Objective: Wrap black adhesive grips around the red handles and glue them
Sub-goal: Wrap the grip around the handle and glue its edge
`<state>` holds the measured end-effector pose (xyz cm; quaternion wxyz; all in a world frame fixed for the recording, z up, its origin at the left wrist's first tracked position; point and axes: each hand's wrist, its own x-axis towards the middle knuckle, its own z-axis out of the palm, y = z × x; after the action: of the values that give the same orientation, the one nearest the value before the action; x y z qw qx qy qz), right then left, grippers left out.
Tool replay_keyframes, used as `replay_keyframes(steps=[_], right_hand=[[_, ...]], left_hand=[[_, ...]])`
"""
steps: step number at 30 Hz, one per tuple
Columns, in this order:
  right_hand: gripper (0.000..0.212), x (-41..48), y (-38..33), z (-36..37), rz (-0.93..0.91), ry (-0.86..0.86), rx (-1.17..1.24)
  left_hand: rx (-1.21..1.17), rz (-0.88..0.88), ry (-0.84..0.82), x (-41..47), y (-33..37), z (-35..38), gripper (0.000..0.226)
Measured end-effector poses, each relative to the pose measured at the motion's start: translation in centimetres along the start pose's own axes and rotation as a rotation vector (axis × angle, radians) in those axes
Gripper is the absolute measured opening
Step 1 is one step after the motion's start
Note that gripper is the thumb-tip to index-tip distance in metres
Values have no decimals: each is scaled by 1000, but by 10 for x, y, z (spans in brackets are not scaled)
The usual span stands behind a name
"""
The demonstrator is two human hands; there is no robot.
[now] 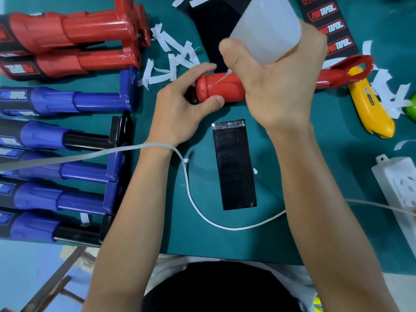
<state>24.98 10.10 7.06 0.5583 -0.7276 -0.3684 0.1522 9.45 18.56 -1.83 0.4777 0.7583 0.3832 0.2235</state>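
Glue step under way, by the look of it: the left hand (177,113) pinches the butt end of the bare red handle (225,88), thumb below and fingers over the top, holding it just above the green mat (326,176). The right hand (279,91) is wrapped round an upturned translucent squeeze bottle (267,25), its thin nozzle down on the red surface near that end. The two hands are close, and both are occupied. The black adhesive grip (235,167) lies flat on the mat just in front of the handle, not yet on it, with a shiny strip at its far edge. The next move probably calls for setting the bottle aside, squaring the grip's edge to the handle and rolling it on tight without creases. Around them, finished red handles (67,32) and a row of blue handles (56,102) are lined up on the left. White paper strips (171,55) are scattered about, a yellow utility knife (371,109) sits on the right, a white cable (191,194) loops across the mat, and a power strip (396,188) lies at the right edge. Of the room, only pale blue floor shows.
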Motion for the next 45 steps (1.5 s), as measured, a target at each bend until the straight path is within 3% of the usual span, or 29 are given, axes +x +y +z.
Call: replay_keyframes(steps=[45], right_hand=[[34, 7, -3, -15, -52, -4, -127]], left_hand=[[27, 9, 19, -1, 0, 0, 52]])
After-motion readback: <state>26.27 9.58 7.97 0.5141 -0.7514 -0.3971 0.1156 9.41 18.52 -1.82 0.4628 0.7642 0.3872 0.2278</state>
